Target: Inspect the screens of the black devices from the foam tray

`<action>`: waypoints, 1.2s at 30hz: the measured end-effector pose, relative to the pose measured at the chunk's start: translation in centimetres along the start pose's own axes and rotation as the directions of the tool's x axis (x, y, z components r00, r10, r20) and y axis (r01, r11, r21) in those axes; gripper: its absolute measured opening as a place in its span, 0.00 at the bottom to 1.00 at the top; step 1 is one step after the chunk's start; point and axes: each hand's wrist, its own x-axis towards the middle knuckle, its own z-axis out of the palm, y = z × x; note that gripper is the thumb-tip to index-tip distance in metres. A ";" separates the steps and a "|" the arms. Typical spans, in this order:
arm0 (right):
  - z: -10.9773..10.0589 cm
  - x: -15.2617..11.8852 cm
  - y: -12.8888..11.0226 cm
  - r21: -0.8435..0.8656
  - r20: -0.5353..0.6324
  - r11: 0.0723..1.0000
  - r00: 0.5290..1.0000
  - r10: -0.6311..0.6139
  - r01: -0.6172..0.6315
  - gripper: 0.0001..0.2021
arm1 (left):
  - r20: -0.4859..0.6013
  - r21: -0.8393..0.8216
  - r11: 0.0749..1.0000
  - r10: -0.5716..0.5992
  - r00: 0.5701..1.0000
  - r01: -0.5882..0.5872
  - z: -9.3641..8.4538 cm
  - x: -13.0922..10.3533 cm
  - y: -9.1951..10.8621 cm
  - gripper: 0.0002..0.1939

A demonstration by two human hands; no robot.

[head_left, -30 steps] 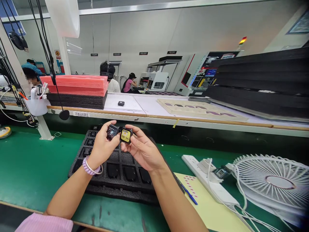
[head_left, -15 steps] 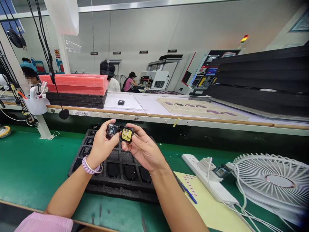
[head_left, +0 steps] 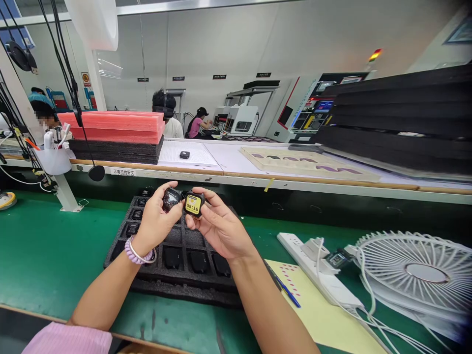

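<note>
- Left hand [head_left: 157, 221] has a dark-screened watch body [head_left: 171, 199] pinched between thumb and fingertips, held up over the far end of the black foam tray [head_left: 147, 275].
- Right hand [head_left: 217, 228] is closed around a second watch body [head_left: 193, 204], this one with a lit yellow face reading 08:16. The two watch bodies sit just beside each other, pretty much touching.
- The foam tray lies on the green worktop [head_left: 51, 255] near its front edge, right under both hands. Several of its pockets have dark watch bodies in them, mostly the left column and the near row.
- There's a purple coil band [head_left: 138, 253] on the left wrist.
- To the right of the tray: a yellow sheet [head_left: 320, 314] with a blue pen [head_left: 287, 293] on it, then a white power strip [head_left: 313, 268] with chargers plugged in, and a white fan [head_left: 420, 275] lying flat near the right edge.
- On the raised shelf behind the worktop: a stack of pink foam [head_left: 118, 127] over black foam on the left, and one lone small black piece [head_left: 184, 155] on a white sheet.
- Other people are working at stations further back.
</note>
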 end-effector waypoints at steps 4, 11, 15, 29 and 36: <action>0.0 0.0 -0.1 -0.012 -0.005 1.000 1.000 0.006 -0.006 0.21 | 0.009 -0.047 0.999 -0.002 1.000 0.002 0.0 0.0 -0.1 0.27; -0.5 0.4 0.3 0.024 -0.012 1.000 1.000 0.019 -0.019 0.20 | 0.017 -0.011 1.000 -0.027 0.999 0.027 0.0 0.6 -0.9 0.26; -1.8 1.1 0.5 0.032 -0.075 0.995 0.992 0.098 -0.096 0.23 | 0.070 -0.152 0.974 -0.158 0.985 0.167 0.0 1.2 -1.7 0.34; -2.1 1.5 0.5 -0.094 -0.178 0.996 0.984 -0.011 -0.006 0.25 | 0.158 -0.399 0.896 -0.146 0.977 0.198 0.0 1.3 -1.6 0.29; -1.6 1.2 0.4 -0.166 -0.174 0.986 0.983 -0.064 0.035 0.23 | 0.172 -0.394 0.903 -0.112 0.979 0.173 0.0 1.2 -1.1 0.25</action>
